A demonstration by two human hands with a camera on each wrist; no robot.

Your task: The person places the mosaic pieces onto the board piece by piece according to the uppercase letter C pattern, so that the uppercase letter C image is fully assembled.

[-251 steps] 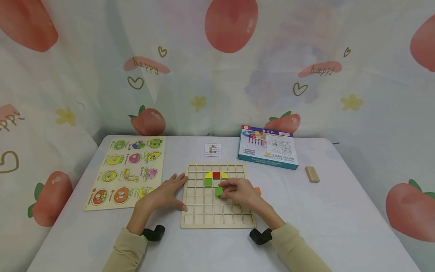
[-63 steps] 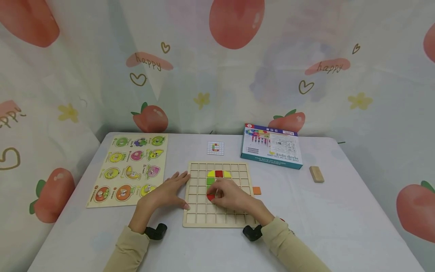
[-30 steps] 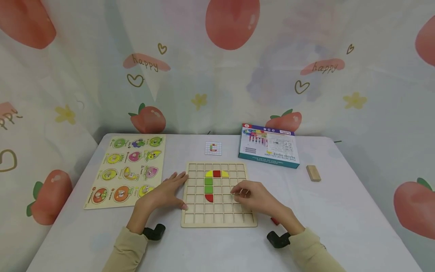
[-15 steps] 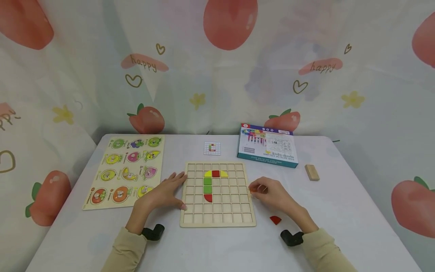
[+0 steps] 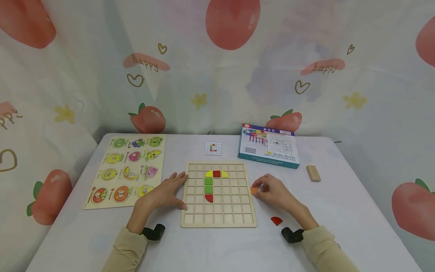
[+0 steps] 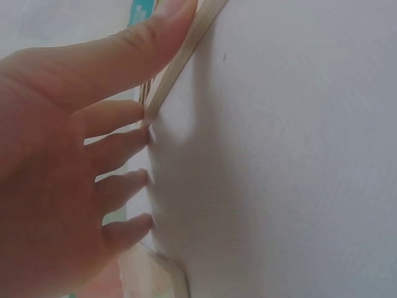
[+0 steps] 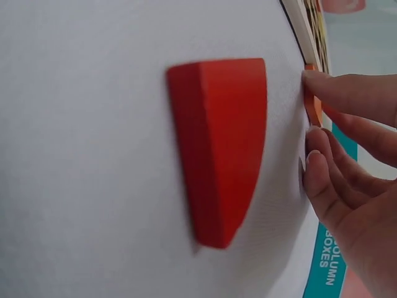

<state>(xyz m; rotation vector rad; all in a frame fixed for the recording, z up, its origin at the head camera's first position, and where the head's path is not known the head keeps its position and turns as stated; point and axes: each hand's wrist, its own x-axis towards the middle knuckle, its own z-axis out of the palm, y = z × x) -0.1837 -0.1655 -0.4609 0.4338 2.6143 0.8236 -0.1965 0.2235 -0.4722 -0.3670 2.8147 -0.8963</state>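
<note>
The wooden grid board [image 5: 234, 217] lies at the table's middle. Set in its cells are two yellow quarter-round tiles, a red square tile [image 5: 216, 173], two green square tiles [image 5: 208, 185] and a red quarter-round tile [image 5: 209, 198]. My left hand [image 5: 164, 194] touches the board's left edge, fingers spread and thumb apart. Just off the right edge, my right hand [image 5: 274, 190] pinches an orange square tile [image 5: 254, 190] between thumb and fingers; the right wrist view shows this tile [image 7: 312, 99] partly covered. Another red quarter-round tile [image 5: 276, 221] lies on the cloth below that hand.
A small pattern card [image 5: 213, 148] lies behind the board. The boxed set [image 5: 268, 145] sits at the back right, with a plain wooden block [image 5: 313, 173] near it. A fruit puzzle board [image 5: 127, 173] covers the left side.
A second green tile and a red quarter-round tile now sit in the grid's left column. My right hand has moved rightward off the board to the orange tile. My left hand has stayed put.
</note>
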